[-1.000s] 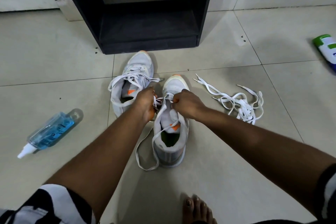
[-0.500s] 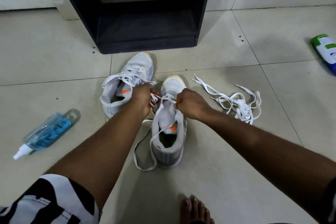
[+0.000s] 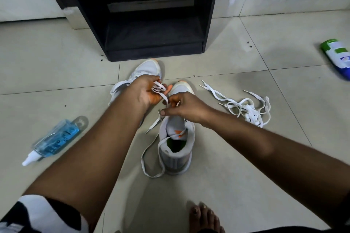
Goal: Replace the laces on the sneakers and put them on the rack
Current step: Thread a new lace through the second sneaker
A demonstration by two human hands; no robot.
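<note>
Gripping bunched lace (image 3: pixel 158 89), left hand (image 3: pixel 145 91) curls; right hand (image 3: pixel 186 108) pinches it too.

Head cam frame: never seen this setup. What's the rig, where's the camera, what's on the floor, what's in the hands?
There is no robot here: a person works with bare hands, and one wide-angle camera on their head looks forward and down. They sit on a tiled floor; a bare foot shows at the bottom. The left hand holds a bunched white lace, and the right hand pinches the same lace above the near sneaker. A second sneaker sits behind the left hand, in front of a black rack. On the floor lie loose laces to the right, a blue spray bottle to the left and a green-and-white bottle far right.
</note>
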